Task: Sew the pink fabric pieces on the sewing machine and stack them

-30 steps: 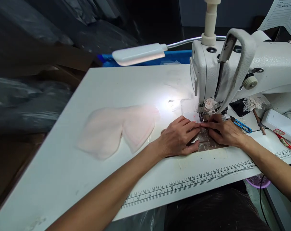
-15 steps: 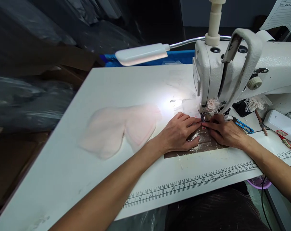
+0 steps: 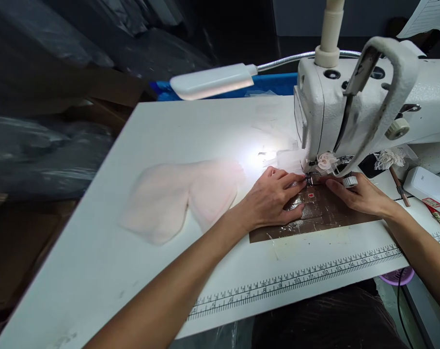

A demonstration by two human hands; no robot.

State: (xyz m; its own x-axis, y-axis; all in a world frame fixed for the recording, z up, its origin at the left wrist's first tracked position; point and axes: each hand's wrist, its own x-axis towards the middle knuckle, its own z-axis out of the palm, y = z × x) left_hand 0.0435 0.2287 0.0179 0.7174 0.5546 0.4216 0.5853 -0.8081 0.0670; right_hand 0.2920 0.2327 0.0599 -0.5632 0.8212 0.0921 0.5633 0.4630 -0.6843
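My left hand (image 3: 276, 196) lies flat on a brown glossy sheet (image 3: 278, 234), fingers stretched to the presser foot (image 3: 309, 179) of a white sewing machine (image 3: 314, 106). My right hand (image 3: 363, 194) is on the foot's other side, fingers pointing left toward the needle area; some fingertips are hidden behind the machine's parts. I see nothing held in it. A small red mark (image 3: 311, 195) shows on the sheet between my hands. The workpiece under the foot is too small to make out. Pale pink fabric pieces (image 3: 158, 201) lie left of my left hand.
A lit lamp (image 3: 214, 81) hangs over the white table (image 3: 96, 232). A printed ruler (image 3: 296, 281) runs along the front edge. To the right lie a brown stick (image 3: 400, 186), a white box-like device (image 3: 431, 189) and a red-handled tool (image 3: 438, 215). A purple basket (image 3: 398, 276) sits below.
My right hand has shifted right, away from the foot, uncovering more of the brown sheet and the red mark. Blue thread snips seen beside it are now out of sight. My left hand stays put.
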